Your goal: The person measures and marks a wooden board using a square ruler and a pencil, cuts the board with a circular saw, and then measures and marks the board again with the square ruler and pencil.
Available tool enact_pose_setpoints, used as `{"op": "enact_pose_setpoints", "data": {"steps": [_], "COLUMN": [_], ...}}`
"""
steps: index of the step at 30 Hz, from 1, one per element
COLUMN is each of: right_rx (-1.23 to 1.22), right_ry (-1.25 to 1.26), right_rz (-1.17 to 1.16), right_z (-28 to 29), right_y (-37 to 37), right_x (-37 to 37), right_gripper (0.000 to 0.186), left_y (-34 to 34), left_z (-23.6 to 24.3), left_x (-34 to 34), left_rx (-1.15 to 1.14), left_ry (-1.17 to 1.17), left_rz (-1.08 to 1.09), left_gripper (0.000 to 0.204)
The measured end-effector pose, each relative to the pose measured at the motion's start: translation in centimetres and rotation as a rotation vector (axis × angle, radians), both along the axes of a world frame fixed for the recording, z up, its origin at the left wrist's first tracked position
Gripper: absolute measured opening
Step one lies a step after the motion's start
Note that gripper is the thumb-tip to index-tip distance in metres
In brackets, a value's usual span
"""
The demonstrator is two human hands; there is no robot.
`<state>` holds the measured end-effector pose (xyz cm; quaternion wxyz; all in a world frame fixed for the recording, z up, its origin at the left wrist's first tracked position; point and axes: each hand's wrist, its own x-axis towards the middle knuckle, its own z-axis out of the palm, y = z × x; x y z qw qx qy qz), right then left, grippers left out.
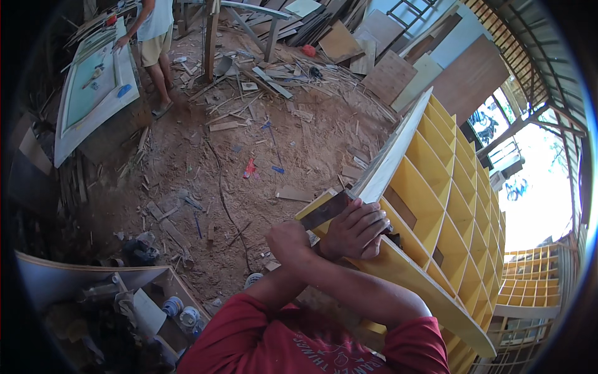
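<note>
At the frame's (458, 215) corner — left hand (359, 230) curled, hold unclear; right hand (288, 241) clenched beside the strip (324, 211) — apparently positioning; steadiness required.

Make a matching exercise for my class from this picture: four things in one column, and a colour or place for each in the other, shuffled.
Things
1. Grid frame
2. Wearer's shirt
3. Dark flat piece
4. Dark cord

Colours and places
A. Close to both bare hands
B. Trailing over the dusty ground
C. Yellow
D. Red

Right pairs: 1-C, 2-D, 3-A, 4-B
</note>
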<state>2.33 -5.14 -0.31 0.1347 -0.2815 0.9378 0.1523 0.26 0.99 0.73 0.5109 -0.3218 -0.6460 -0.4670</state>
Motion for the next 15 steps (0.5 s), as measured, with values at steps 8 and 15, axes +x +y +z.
{"op": "enact_pose_setpoints", "data": {"steps": [8,15], "right_rx": [-0.018,-0.014], "right_ry": [-0.021,0.001], "right_rz": [-0.049,0.012], "right_z": [1.6,-0.2], "right_y": [-0.2,0.4], "right_x": [-0.6,-0.8], "right_gripper": [0.01,0.012], "left_y": [0.2,0.4], "left_z": [-0.4,-0.4], "left_x": [-0.2,-0.2], "left_rx": [0.03,0.025], "left_ry": [-0.001,0.01], "left_rz": [-0.012,-0.002], "left_gripper": [0.034,0.033]}}
